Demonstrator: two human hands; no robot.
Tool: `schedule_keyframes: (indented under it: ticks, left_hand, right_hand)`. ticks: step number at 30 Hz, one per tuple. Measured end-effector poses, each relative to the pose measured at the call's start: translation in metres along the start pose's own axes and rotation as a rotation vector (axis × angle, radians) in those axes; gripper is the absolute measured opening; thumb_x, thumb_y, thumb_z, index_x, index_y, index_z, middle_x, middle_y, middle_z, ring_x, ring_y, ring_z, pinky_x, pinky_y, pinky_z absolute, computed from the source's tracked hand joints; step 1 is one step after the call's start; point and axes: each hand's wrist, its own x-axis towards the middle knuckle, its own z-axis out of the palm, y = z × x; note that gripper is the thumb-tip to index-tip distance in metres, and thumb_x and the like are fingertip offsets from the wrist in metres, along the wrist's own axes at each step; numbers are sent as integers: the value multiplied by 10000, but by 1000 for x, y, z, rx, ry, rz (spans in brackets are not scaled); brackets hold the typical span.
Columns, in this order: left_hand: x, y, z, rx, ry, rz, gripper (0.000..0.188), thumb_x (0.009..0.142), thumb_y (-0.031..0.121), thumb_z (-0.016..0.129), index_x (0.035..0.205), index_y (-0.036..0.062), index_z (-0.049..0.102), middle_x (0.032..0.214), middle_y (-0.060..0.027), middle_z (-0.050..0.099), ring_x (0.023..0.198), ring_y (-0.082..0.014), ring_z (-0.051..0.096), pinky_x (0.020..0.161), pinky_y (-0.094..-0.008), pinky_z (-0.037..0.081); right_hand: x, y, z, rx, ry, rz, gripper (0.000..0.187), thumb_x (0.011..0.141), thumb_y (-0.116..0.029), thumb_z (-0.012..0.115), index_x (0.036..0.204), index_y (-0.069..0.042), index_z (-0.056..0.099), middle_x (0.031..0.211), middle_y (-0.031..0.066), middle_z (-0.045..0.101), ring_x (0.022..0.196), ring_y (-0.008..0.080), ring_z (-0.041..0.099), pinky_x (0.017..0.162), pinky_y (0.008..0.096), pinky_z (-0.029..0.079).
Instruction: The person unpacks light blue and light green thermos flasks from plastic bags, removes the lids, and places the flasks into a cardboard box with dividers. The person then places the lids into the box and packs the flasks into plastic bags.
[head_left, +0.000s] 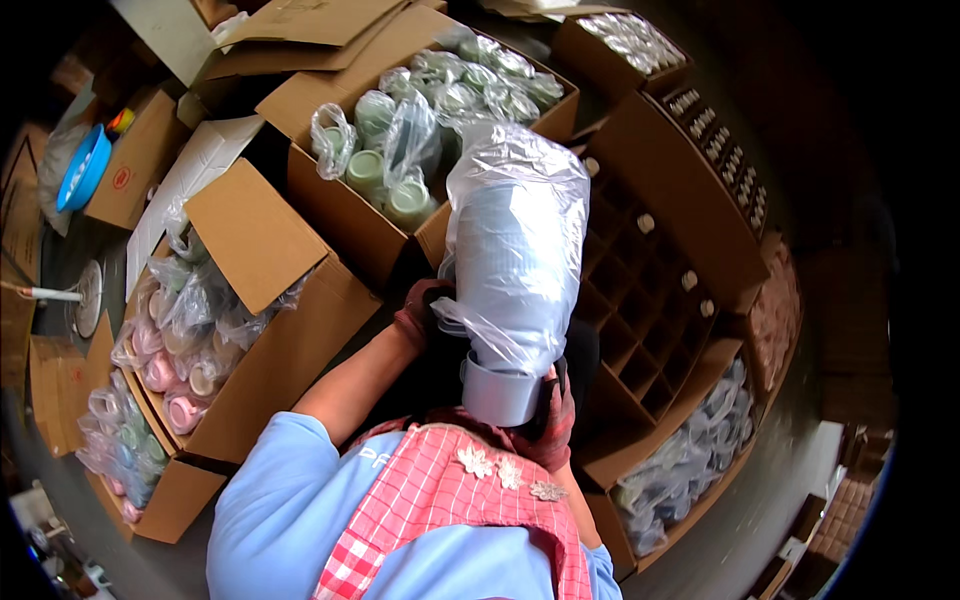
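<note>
Seen from above, a person in a light blue top and a red-and-white checked apron (440, 500) holds a tall stack of grey cups (515, 290) at the centre of the frame. The stack is wrapped in a clear plastic bag (520, 200) that bunches near its lower end, where the bottom cup sticks out bare. The stack leans slightly, its top toward the upper middle of the frame.

The left hand (418, 312), in a dark red glove, grips the stack from the left side, about midway up, at the bunched plastic. The right hand (553, 425), also gloved, clasps the bare bottom cup from the lower right.

Open cardboard boxes ring the person. At the left, a box (270, 370) holds bagged pink and pale cups. At the upper centre, another box (340, 215) holds bagged pale green cups. At the right, a box with cardboard dividers (650, 300) has a few small items in its cells. At the lower right, a box (690, 460) holds more bagged ware. A blue bowl (82, 168) sits at the upper left.
</note>
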Motion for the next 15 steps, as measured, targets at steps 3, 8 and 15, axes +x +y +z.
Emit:
schedule_keyframes:
  ticks: [3, 8, 15]
  left_hand:
    - [15, 19, -10, 526, -251, 316, 327, 810, 268, 476, 932, -10, 597, 893, -155, 629, 829, -282, 607, 787, -392, 498]
    - [54, 71, 8, -265, -225, -113, 436, 899, 297, 355, 1206, 16, 482, 1181, -161, 544, 1085, -285, 526, 988, -410, 391]
    - [144, 140, -15, -390, -864, -165, 504, 923, 387, 309, 1371, 156, 320, 1350, -82, 392, 1153, -216, 366, 962, -352, 241]
  right_hand:
    - [57, 0, 6, -8, 13, 28, 784, 678, -206, 737, 1331, -14, 349, 1304, 284, 411, 1125, 468, 475, 902, 480, 421]
    - [154, 32, 37, 56, -138, -92, 575, 623, -105, 710, 1177, -68, 562, 1287, 257, 452, 1147, 437, 467, 953, 460, 396]
    - [270, 104, 133, -21, -123, -49, 468, 701, -67, 644, 1151, -188, 610, 1215, 161, 537, 1098, 349, 515, 902, 391, 439]
